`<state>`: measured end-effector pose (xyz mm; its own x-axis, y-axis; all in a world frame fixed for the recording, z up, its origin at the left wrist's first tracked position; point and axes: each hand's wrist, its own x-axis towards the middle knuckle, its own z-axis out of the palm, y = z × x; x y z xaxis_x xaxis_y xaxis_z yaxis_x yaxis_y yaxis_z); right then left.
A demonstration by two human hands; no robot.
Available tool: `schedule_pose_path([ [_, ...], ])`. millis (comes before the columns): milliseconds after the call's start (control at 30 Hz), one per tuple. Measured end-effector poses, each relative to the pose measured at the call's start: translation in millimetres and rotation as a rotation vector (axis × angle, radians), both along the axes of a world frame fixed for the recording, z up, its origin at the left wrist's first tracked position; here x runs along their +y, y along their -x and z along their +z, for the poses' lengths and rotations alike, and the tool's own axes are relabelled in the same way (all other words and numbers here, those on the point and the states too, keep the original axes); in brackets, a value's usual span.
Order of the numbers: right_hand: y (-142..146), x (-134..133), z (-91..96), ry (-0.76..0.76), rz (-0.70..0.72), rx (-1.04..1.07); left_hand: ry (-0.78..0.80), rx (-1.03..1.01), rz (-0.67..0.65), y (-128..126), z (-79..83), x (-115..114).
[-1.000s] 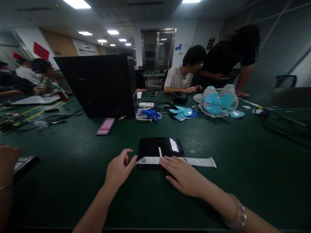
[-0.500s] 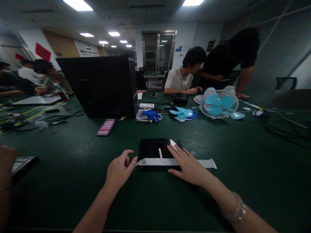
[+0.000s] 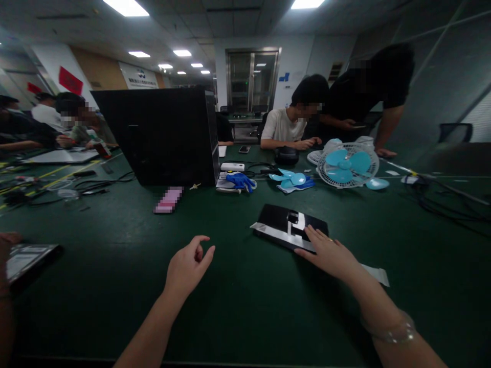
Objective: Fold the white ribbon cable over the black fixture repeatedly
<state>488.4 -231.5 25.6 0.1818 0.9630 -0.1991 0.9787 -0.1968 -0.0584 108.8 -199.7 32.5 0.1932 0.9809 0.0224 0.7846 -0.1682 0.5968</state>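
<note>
Head view: my right hand (image 3: pixel 326 250) lies on the right part of a flat black panel (image 3: pixel 274 217), fingers slightly spread over its top, thumb at the near edge. Panel sits on the green counter (image 3: pixel 230 317), right of middle, skewed, left end farther from me. White ribbon strip (image 3: pixel 276 234) runs along its near side, passes under my right hand, other end sticks out on the right past my wrist. My left hand (image 3: pixel 187 266) is well apart, left of the panel, thumb and index curved with a gap between. Can't tell if it touches the counter. Far left: black case (image 3: pixel 157 138), pink item (image 3: pixel 169 199) in front, blurred out, keys (image 3: pixel 195 186) beside. Far middle: blue-and-white glove (image 3: pixel 240 181), then loose blue fan blades (image 3: pixel 287 178), fan (image 3: pixel 347 166) right of those. Near left edge: someone else's hand (image 3: pixel 9 237) by a silver-and-black device (image 3: pixel 32 258)
</note>
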Motion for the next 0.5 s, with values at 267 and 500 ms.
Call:
schedule_pose_path([
  [267,-86.4,0.6,-12.4,-0.075,-0.670,0.081,-0.028,0.006,0.001,0.1,-2.6,-0.2],
  [500,-133.6,-16.0,-10.4,-0.141,-1.035,0.136,-0.002,0.007,-0.012,-0.4,-1.0,-0.8],
])
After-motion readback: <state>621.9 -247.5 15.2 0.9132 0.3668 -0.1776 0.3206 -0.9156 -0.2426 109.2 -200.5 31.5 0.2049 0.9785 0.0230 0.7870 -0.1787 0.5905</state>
